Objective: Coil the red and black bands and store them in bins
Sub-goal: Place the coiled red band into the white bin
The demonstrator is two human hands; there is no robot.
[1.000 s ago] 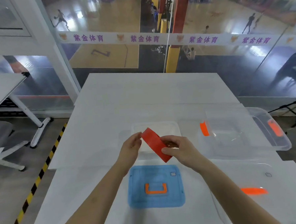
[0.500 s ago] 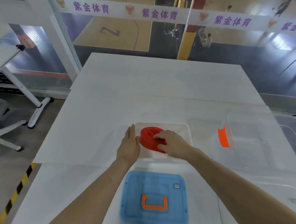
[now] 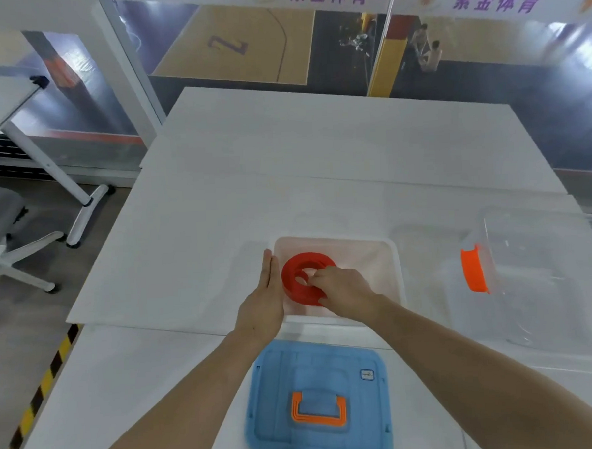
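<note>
red band (image 3: 290,283) coiled in bin (image 3: 397,267), right grip (image 3: 343,290) pinching it, left grip (image 3: 262,303) flat at rim

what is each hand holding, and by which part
The right hand pinches the coiled red band at its near rim, fingertips in its hole. The left hand holds nothing, flat against the bin.

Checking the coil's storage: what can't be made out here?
Head view only.
1. Red band: near side hidden by the right hand; grip unclear.
2. Clear bin: cut off by the right edge.
3. Black band: not in view.
</note>
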